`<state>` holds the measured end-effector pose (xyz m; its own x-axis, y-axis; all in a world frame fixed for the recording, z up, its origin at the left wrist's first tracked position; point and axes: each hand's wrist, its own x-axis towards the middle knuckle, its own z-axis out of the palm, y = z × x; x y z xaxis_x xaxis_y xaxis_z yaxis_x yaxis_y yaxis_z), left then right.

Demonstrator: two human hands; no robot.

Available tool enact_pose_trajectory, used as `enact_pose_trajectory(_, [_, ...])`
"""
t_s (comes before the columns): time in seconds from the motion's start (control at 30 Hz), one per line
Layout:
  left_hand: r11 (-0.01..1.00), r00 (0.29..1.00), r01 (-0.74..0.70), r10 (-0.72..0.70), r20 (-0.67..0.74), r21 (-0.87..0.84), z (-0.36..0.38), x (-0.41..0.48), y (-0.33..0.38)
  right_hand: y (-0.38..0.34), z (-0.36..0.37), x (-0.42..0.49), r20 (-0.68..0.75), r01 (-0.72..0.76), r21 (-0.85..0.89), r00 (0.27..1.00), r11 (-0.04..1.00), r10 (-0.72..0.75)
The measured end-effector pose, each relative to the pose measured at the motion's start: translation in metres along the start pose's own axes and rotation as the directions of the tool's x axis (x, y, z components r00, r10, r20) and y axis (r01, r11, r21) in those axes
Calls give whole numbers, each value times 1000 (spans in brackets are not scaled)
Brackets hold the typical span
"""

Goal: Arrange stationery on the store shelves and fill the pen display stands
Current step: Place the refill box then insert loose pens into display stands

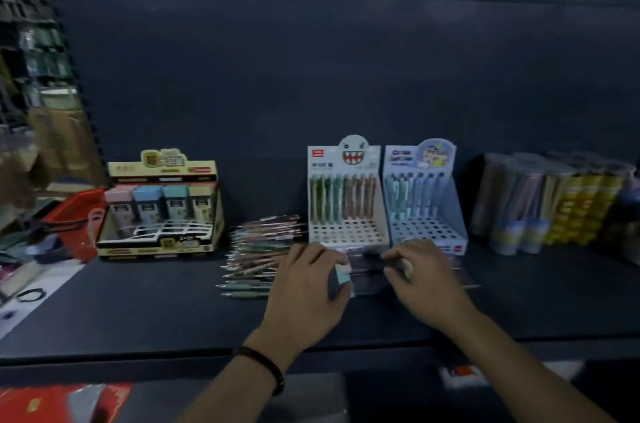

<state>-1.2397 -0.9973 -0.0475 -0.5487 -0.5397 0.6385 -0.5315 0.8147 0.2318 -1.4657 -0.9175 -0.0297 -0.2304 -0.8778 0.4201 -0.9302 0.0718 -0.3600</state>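
Observation:
On the dark shelf [138,301] stand two pen display stands. The white stand [346,200] with a toothy face card holds a back row of pens. The pale blue stand [424,204] beside it on the right holds several pens too. A heap of loose pens [256,249] lies left of the white stand. Just in front of the stands, my left hand [304,287] grips one end of a dark flat pack [367,270] with a teal edge. My right hand [426,280] grips its other end. The pack is blurred.
A yellow display box [162,207] of pastel boxed items stands at the left. A red basket [74,214] sits beyond the shelf's left end. Bundled tubes and yellow packs [554,200] fill the right side. Red packaging [62,402] lies on the level below.

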Motion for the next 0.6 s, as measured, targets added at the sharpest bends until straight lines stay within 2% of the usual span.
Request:
enact_pose_trajectory(0.13, [994,990,80,-87,108,68,19,7,17,4,6,-9,-9,61,-30,998,998,-61])
enact_pose_trajectory(0.3, [984,959,119,-149,240,135,26,3,24,1,9,-11,193,77,-72,979,994,-62])
enact_pose_trajectory(0.6, [985,962,142,-161,219,102,23,1,25,4,12,-12,107,148,-34,984,988,-144])
